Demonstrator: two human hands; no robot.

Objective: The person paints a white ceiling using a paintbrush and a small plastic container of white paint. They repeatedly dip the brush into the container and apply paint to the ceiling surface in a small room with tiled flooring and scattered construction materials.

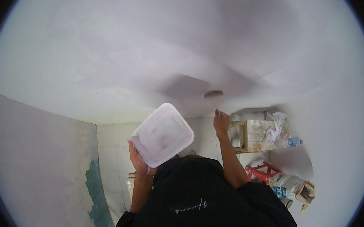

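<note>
Nearest, below the tray, is a black shirt (pixel 223 188). The left hand (pixel 139 162) is clamped on the lower-left edge of the white tray (pixel 189 136), which stands at a slant with a greyish smear along that edge. Up and right of the tray, the right hand (pixel 221 124) grips a wide, flat tool (pixel 214 97) — scraper or brush, I cannot tell which. The hands are well apart.

With one hand bearing the tray by one edge, slick fingers or a tired wrist could let it tip, spilling any loose smear toward the shirt. An uneven push could make the tool scratch the pale wall or ceiling (pixel 123 54) above the tray; whether they touch is unclear.

Behind the tray are white tiles (pixel 205 136). To its right, a tiled ledge (pixel 257 129) carries a clear bag (pixel 277 122) and a bottle (pixel 295 142); lower right sit a red stool (pixel 264 173) and a crumpled sack (pixel 305 190). Lower left of the tray — a ragged teal patch (pixel 99 198) on the side wall.
</note>
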